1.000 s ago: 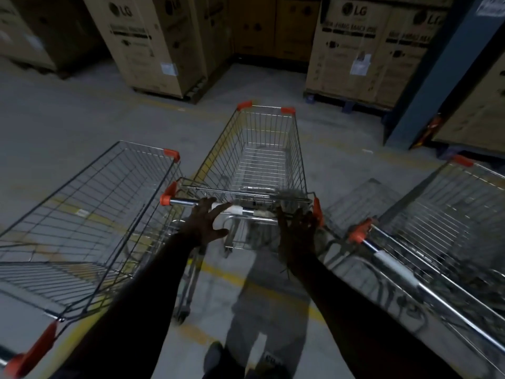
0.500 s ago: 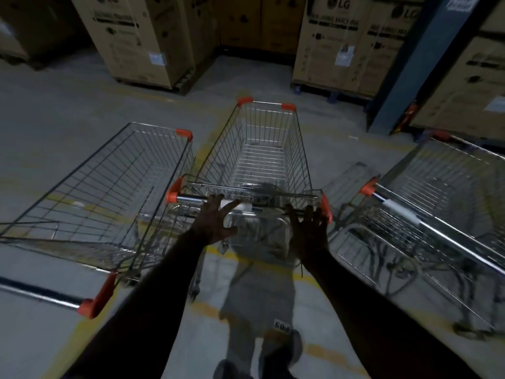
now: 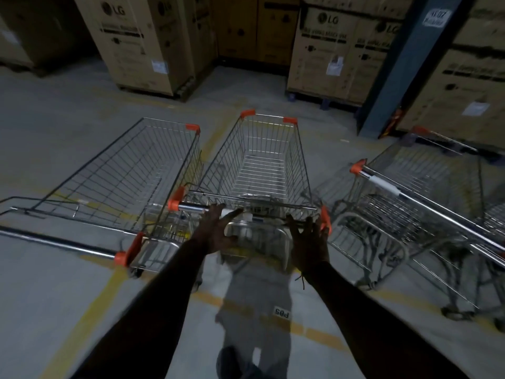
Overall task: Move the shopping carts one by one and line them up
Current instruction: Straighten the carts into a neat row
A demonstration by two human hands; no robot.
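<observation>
Wire-mesh cart [image 3: 262,170]: chrome handle [image 3: 191,207] under spread fingers [image 3: 218,212].

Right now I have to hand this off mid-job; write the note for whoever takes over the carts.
Left hand: open, fingers spread, at the middle cart's handle bar, not gripping.
Right hand: open, at the bar's right end beside the orange cap.
Middle cart: straight ahead, close alongside the left cart, both facing the same way, the left one's handle nearer you.
Right cart: off to the right, angled, apart from the pair; more wire frame seems nested with it.
Done: two carts roughly side by side.
Left: check the middle cart's alignment, then bring the right cart into line.
</observation>
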